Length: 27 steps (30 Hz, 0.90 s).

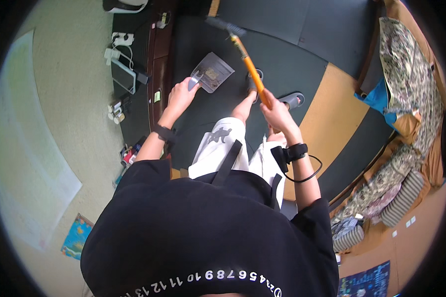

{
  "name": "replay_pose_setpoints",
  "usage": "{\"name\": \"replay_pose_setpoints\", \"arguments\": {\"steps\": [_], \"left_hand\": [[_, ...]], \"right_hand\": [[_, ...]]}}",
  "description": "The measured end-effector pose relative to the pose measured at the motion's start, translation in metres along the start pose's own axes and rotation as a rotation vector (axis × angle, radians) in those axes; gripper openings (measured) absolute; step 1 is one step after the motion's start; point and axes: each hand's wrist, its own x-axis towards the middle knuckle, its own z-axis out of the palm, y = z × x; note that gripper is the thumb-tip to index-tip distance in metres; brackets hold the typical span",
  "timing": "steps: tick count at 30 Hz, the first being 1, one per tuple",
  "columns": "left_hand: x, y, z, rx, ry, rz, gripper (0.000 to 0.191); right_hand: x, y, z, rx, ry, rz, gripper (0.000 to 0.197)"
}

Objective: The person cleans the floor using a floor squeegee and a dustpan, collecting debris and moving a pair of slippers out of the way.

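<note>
My left hand (182, 95) is closed around the short handle of a grey dustpan (223, 70). Dust and debris (211, 75) lie in the pan, which is over the dark floor. My right hand (277, 111) grips the orange handle of a long-handled broom (253, 72). Its dark, slightly blurred head (226, 26) points away from me, beyond the dustpan. Whether the head touches the floor, I cannot tell.
Grey slippers (292, 100) are on my feet. To the left stands a dark cabinet (160, 70) with a power strip (123, 38) and a tablet-like device (123, 76) on top. At the right is a bed with a patterned cover (405, 55).
</note>
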Motion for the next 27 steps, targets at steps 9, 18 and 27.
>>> {"name": "replay_pose_setpoints", "arguments": {"steps": [9,18,27], "left_hand": [[-0.093,-0.052,0.001,-0.129,0.053,-0.31,0.036],[-0.128,-0.095,0.049,-0.107,0.059,-0.537,0.039],[-0.126,-0.121,0.074,-0.263,0.046,-0.528,0.035]], "right_hand": [[0.101,-0.027,-0.015,-0.322,0.206,-0.155,0.054],[0.149,-0.034,0.058,-0.608,0.035,-0.205,0.055],[0.067,-0.018,0.129,-0.868,-0.435,-0.096,0.064]]}}
